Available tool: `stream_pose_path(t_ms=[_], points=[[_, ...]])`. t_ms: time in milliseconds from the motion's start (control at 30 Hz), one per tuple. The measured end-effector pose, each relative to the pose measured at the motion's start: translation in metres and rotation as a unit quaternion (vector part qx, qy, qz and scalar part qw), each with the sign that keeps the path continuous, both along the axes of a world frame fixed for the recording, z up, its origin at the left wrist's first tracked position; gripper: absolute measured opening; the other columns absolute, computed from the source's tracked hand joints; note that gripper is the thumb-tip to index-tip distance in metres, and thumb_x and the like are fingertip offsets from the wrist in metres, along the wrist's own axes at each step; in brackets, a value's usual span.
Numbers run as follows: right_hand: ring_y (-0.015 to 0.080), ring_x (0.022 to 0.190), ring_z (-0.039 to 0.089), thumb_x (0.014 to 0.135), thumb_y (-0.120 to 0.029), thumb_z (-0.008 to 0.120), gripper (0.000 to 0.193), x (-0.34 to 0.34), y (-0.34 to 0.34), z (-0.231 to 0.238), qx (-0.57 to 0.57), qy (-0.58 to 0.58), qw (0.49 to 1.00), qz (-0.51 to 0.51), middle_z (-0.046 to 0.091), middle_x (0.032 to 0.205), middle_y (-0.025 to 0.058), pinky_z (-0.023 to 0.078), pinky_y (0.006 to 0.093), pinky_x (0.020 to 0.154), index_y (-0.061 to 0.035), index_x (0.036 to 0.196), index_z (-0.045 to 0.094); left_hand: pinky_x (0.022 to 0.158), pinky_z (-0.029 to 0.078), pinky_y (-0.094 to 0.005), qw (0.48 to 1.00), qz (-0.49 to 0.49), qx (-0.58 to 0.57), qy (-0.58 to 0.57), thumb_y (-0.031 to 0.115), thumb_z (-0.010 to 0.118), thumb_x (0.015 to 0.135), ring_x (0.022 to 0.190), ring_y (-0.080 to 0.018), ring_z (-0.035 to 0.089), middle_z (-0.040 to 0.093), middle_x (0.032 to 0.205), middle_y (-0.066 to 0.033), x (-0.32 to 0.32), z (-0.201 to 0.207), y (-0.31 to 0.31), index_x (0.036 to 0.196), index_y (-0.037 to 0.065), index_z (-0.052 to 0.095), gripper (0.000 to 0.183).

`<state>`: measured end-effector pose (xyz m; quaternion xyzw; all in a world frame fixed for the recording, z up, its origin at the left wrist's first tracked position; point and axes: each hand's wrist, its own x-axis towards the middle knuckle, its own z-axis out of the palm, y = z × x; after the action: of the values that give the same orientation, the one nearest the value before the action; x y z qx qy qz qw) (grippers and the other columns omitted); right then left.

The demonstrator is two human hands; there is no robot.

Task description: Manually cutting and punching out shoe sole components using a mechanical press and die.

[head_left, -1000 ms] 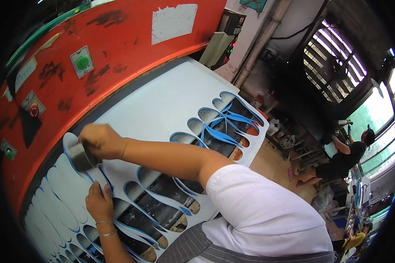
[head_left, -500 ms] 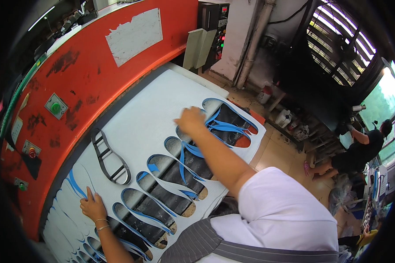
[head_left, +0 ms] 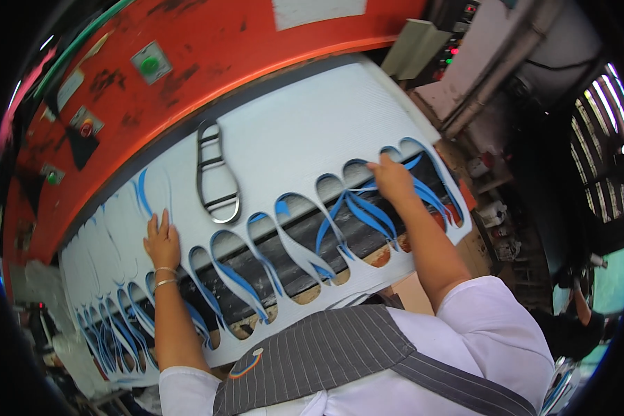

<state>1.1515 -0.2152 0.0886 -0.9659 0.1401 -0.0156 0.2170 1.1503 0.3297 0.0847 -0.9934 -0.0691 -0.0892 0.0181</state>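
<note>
A white foam sheet with blue cut edges (head_left: 291, 132) lies across the machine bed. Its near side has a row of shoe-sole-shaped holes, with thin strips between them. My left hand (head_left: 161, 239) rests on the sheet with its fingers spread, just left of a metal sole-shaped cutting die (head_left: 218, 177). The die lies on the sheet with its crossbars showing. At the right end, the fingers of my right hand (head_left: 395, 182) bend around the sheet at the edge of the holes. Its fingertips are partly hidden.
Along the far side stands the red machine body (head_left: 249, 41), with a green button (head_left: 148, 64) and a red button (head_left: 86, 127). A control box with lights (head_left: 451, 52) is at the back right. Another person (head_left: 568, 333) is at the far right.
My view has swung right and down, so the sheet and die appear higher. My right hand has come down onto the sheet's holed edge. My left hand stays on the sheet near the die.
</note>
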Motion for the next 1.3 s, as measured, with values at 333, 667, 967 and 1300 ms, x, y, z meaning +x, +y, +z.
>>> stream_pose_path(t_ms=[333,667,967,1300], points=[[0.0374,0.124,0.045,0.072,-0.051,0.075,0.087,-0.006,0.141,0.053,0.092,-0.16,0.945,0.269,0.051,0.13,0.0235,0.032,0.0498,0.103,-0.0006,0.135,0.043,0.112,0.02,-0.0546,0.988,-0.091,0.119,0.02,0.02,0.051,0.085,0.141,-0.0274,0.025,0.037,0.149,-0.0021,0.031,0.045,0.004,0.139,0.026,0.046,0.055],[0.0474,0.138,0.024,0.06,-0.038,0.085,0.07,0.018,0.294,0.019,0.118,-0.053,0.911,0.393,0.035,0.138,0.0386,0.015,0.0454,0.116,0.0001,0.111,0.059,0.113,0.019,-0.0542,0.992,-0.103,-0.041,0.067,0.016,0.046,0.089,0.143,-0.0256,0.022,0.033,0.152,0.001,0.02,0.02,0.01,0.139,0.027,0.047,0.051],[0.0484,0.133,0.032,0.052,-0.042,0.088,0.073,0.007,0.323,0.008,0.086,-0.095,0.883,0.451,0.045,0.128,0.0378,0.02,0.0529,0.113,0.002,0.101,0.055,0.111,0.013,-0.0611,0.981,-0.134,-0.137,0.0,0.013,0.048,0.086,0.142,-0.0223,0.025,0.043,0.146,0.0037,-0.019,0.003,0.002,0.136,0.015,0.051,0.05],[0.0509,0.126,0.039,0.055,-0.044,0.086,0.072,-0.017,0.328,-0.002,0.038,-0.13,0.903,0.408,0.036,0.135,0.0417,0.03,0.0488,0.109,0.0024,0.101,0.056,0.113,0.012,-0.0574,0.97,-0.147,-0.192,-0.02,0.011,0.05,0.084,0.141,-0.0217,0.028,0.048,0.142,0.0023,-0.03,-0.002,0.003,0.129,0.013,0.057,0.046]])
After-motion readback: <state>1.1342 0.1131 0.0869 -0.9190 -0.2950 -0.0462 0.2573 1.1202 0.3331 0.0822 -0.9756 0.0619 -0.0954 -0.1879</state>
